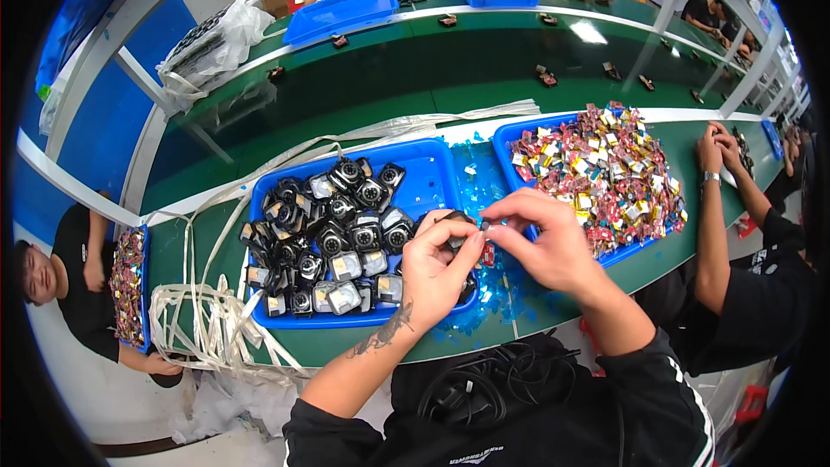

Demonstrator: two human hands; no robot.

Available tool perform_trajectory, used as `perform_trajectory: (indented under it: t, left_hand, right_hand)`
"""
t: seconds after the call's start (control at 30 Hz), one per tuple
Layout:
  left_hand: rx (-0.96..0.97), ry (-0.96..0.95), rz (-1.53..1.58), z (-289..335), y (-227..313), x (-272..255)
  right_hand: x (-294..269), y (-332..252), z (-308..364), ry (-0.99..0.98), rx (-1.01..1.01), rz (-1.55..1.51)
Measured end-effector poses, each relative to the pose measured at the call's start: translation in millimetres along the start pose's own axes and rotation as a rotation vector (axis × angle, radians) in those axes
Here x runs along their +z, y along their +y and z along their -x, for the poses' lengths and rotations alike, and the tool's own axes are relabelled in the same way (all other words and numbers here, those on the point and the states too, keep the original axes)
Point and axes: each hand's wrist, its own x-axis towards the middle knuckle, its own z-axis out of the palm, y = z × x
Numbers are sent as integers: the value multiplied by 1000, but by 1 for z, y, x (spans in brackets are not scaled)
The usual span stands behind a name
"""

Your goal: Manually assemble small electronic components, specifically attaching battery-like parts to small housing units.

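My left hand is closed around a dark, watch-like case, mostly hidden by its fingers. Thumb and forefinger of my right hand pinch together against my left thumb, at the edge of the case. What they grip is too small to make out. A small red piece shows just under the fingertips. To the left of my hands, a blue tray holds several black watch cases with round sensor backs or clear windows. On the right, another blue tray is heaped with small red circuit boards bearing yellow and white parts.
Blue scraps litter the green table between the trays. White strapping lies tangled at the left. Beyond, a green conveyor carries spaced small parts. Co-workers sit across and at both sides; one's wristwatch arm is close by on the right.
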Motion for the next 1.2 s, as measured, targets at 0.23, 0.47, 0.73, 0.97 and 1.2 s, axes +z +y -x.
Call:
perform_trajectory:
  t: [0.23, 0.47, 0.73, 0.97, 1.2]
  left_hand:
    - [-70, -44, 200, -4, 7, -4]
    - [-26, -106, 130, 0, 10, -6]
    - [-15, -161, 122, -2, 14, -12]
    - [-1, -176, 42, -2, 14, -11]
    - [-9, -149, 56, -1, 11, -11]
  right_hand:
    - [11, 5, -2, 168, 63, -296]
    - [10, -27, -8, 8, -43, 132]
    - [8, -33, -8, 68, -212, 344]
    - [7, -28, -8, 52, -216, 351]
    - [9, -25, -9, 62, -189, 355]
